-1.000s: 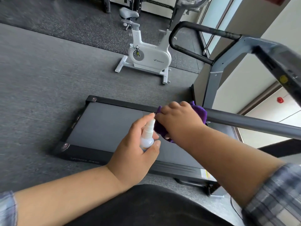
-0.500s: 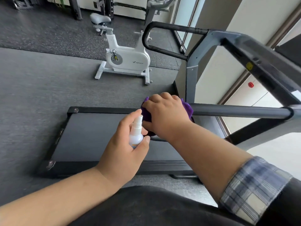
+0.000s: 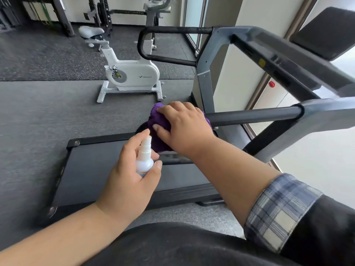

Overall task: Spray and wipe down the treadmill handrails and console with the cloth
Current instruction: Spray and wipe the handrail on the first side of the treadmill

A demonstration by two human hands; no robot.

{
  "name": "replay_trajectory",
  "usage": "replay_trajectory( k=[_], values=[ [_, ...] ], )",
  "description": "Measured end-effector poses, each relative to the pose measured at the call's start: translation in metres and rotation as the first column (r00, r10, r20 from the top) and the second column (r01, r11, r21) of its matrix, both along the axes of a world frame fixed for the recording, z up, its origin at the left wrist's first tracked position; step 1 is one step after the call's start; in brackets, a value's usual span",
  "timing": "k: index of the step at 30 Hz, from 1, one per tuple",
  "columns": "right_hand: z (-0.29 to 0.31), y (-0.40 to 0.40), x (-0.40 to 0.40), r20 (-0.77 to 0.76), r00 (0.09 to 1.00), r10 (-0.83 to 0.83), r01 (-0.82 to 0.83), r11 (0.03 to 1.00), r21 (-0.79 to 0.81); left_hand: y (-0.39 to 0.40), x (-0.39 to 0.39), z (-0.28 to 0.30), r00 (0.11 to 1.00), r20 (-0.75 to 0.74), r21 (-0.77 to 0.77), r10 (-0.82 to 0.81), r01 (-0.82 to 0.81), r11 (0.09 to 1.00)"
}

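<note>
1. On the gym floor: treadmill (image 3: pixel 119 169) fills mid-frame, deck lying flat w/ its dark belt, gray uprights + console arms rising at right. White exercise bike (image 3: pixel 132 73) stands well behind it, racks further back.
2. Near handrail (image 3: pixel 249 115): dark tube, long axis runs roughly left-right across the view, slightly higher at the right, where it joins the gray console arm. Far handrail (image 3: pixel 172 30) is a black loop at the other side, untouched-looking, nothing on it.
3. Purple cloth (image 3: pixel 159 120) sits bunched over the free (left) end of the near rail, part hanging below it.
4. Right hand (image 3: pixel 184 125) lies on top of the cloth, fingers curled over it + thumb pressing its near face, so it grips cloth and rail end together. Bare tube extends right from the knuckles.
5. Left hand (image 3: pixel 130 173) holds the spray bottle (image 3: pixel 145 160) upright, fingers wrapped round the body, index on the pump top. Nozzle sits just beside the cloth, pointing toward it.
6. Judgement: rail wipe in hand; likely stroke is along the tube axis, rightward toward the console. Right hand is the nearer one for that. Far rail + console probably not yet done.
</note>
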State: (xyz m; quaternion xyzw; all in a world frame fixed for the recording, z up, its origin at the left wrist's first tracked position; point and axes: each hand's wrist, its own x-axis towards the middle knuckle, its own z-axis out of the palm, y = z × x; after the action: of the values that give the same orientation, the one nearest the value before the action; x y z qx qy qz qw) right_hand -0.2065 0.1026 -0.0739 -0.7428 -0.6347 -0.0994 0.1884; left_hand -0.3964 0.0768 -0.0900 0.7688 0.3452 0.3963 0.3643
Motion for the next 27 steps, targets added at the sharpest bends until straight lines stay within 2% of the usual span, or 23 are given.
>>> replay_trajectory(
  k=[10, 22, 27],
  values=[
    [-0.006, -0.048, 0.088, 0.004, 0.998, -0.058, 0.057, 0.995, 0.079, -0.043, 0.077, 0.012, 0.996, -0.078, -0.004, -0.046, 0.045, 0.999],
    [-0.001, -0.117, 0.239, -0.061, 0.97, -0.235, 0.241, 0.961, 0.137, -0.093, 0.161, 0.005, 0.989, -0.142, -0.054, -0.039, 0.031, 0.998],
    [-0.003, -0.123, 0.252, -0.103, 0.97, -0.218, 0.233, 0.959, 0.161, -0.11, 0.17, 0.0, 0.986, -0.164, -0.102, 0.004, -0.021, 0.995]
  ],
)
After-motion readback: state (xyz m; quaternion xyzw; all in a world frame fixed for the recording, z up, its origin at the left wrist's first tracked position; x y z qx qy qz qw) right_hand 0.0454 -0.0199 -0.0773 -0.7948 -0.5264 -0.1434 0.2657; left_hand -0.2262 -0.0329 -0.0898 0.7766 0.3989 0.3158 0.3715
